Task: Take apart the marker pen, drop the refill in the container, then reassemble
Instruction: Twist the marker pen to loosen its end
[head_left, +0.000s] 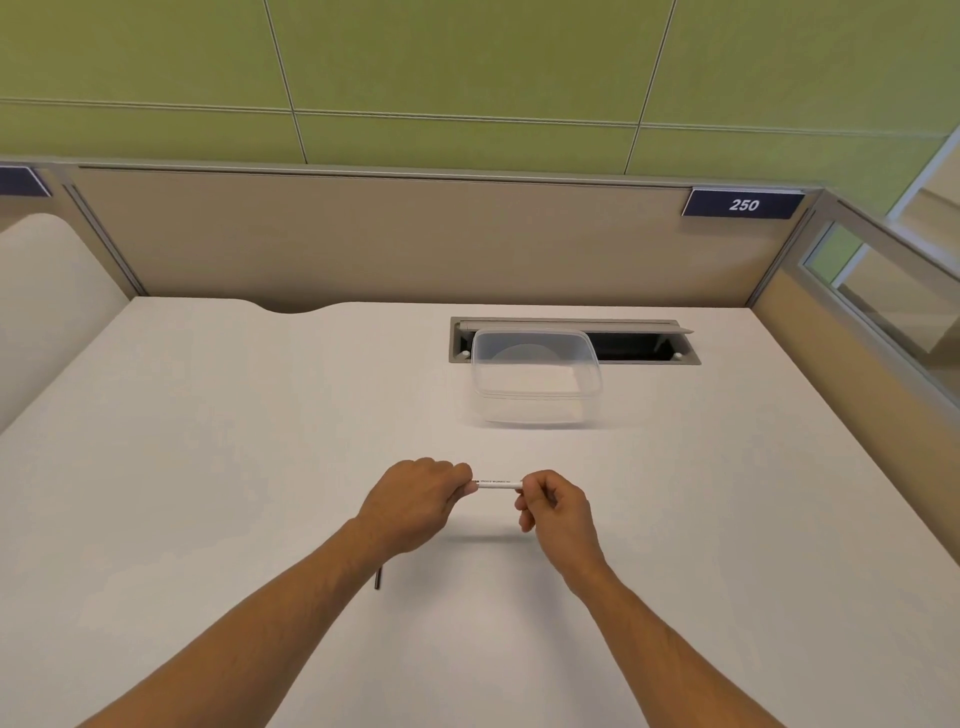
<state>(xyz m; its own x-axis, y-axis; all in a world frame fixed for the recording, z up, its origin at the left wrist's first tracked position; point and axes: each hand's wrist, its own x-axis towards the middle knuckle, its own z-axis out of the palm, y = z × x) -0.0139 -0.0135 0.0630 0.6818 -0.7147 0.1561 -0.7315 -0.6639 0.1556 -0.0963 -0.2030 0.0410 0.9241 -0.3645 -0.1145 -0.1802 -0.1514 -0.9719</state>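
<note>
A white marker pen (497, 484) with small print on its barrel is held level above the white desk (208, 415). My left hand (413, 504) grips its left end with curled fingers. My right hand (556, 506) pinches its right end between thumb and fingers. Both ends of the pen are hidden inside the hands. A clear plastic container (535, 379) stands open on the desk beyond the hands, with nothing visible inside it. A thin dark stick (378, 578) lies on the desk beside my left forearm, mostly hidden by it.
An open cable slot (639, 345) with a grey frame is set into the desk behind the container. Beige partition walls close the desk at the back and right. A blue "250" label (743, 204) hangs on the back partition.
</note>
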